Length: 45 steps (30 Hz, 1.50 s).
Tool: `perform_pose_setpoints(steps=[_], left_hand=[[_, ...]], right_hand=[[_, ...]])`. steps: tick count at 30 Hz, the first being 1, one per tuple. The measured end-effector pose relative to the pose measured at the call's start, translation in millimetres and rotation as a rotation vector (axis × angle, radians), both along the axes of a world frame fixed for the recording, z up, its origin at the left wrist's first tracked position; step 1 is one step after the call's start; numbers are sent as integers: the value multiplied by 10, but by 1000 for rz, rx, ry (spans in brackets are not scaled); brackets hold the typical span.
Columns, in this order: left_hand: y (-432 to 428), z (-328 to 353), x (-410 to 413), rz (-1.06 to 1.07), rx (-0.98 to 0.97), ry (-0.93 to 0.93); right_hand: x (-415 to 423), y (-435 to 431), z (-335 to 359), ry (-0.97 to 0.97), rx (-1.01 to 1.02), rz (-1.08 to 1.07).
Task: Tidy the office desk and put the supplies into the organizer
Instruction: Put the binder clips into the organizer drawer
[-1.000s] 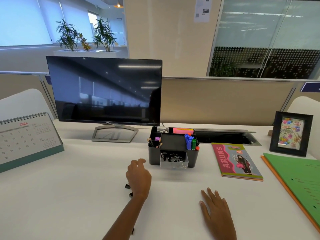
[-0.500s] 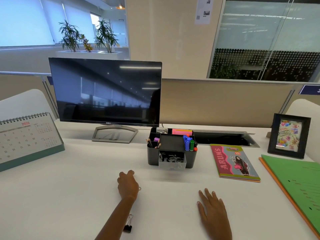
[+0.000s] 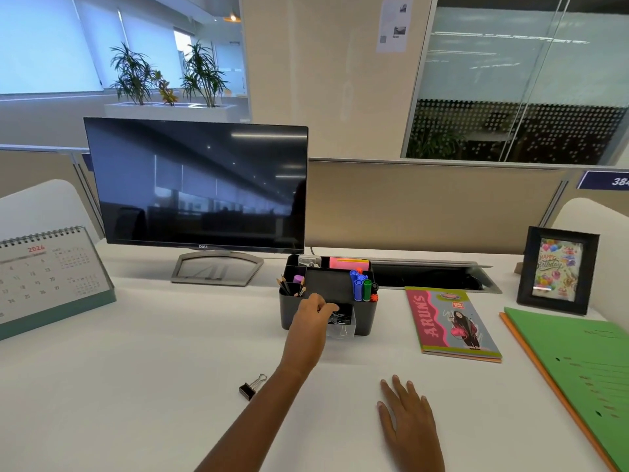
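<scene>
A dark grey desk organizer [image 3: 366, 318] stands in the middle of the white desk [image 3: 136, 386], holding pencils, markers and sticky notes. Its clear front drawer [image 3: 342, 330] is pulled out and holds black binder clips. My left hand [image 3: 313, 313] reaches over this drawer, its curled fingers pinching a black binder clip [image 3: 341, 310] just above it. Another black binder clip [image 3: 252, 388] lies on the desk to the left of my left forearm. My right hand [image 3: 408, 420] rests flat on the desk, fingers spread, holding nothing.
A monitor [image 3: 200, 185] stands behind the organizer, a desk calendar [image 3: 51, 277] at the left. A colourful notebook [image 3: 452, 323] lies right of the organizer, green and orange folders [image 3: 578, 369] at the right edge, a photo frame [image 3: 556, 269] behind them.
My left hand closed over clips on the desk, then moved forward and right to the organizer's drawer. One clip stays on the desk. My right hand has not moved.
</scene>
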<state>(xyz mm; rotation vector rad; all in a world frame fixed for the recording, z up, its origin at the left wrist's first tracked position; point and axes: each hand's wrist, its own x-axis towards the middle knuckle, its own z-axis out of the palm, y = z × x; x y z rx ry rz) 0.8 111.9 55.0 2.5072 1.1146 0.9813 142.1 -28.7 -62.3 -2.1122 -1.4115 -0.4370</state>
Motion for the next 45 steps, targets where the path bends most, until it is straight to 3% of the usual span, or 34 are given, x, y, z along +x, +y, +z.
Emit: perform_pose_setpoints(steps=[2, 5, 12, 15, 19, 24, 31, 35, 39, 45], left_hand=[[49, 0, 34, 27, -64, 19], [139, -12, 21, 12, -15, 113], [-1, -85, -326, 58, -9, 37], [-103, -215, -565, 103, 18, 124], [-219, -462, -838, 229, -85, 224], [-313, -590, -1021, 400, -346, 433], [-322, -578, -1081, 439, -442, 342], [-340, -519, -1007, 401, -375, 222], [-367, -299, -757, 288, -148, 38], [-227, -52, -334, 110, 44, 22]], right_hand=[[-5, 3, 18, 7, -24, 2], [-1, 0, 16, 9, -22, 5], [11, 2, -84, -7, -5, 4], [27, 7, -100, -16, 0, -7], [29, 2, -74, -24, -46, -6], [30, -4, -78, -37, -71, 1], [3, 1, -72, -31, -46, 1], [-12, -25, -62, -2, -56, 0], [-8, -27, -52, 7, -31, -12], [-11, 7, -25, 4, -9, -8]])
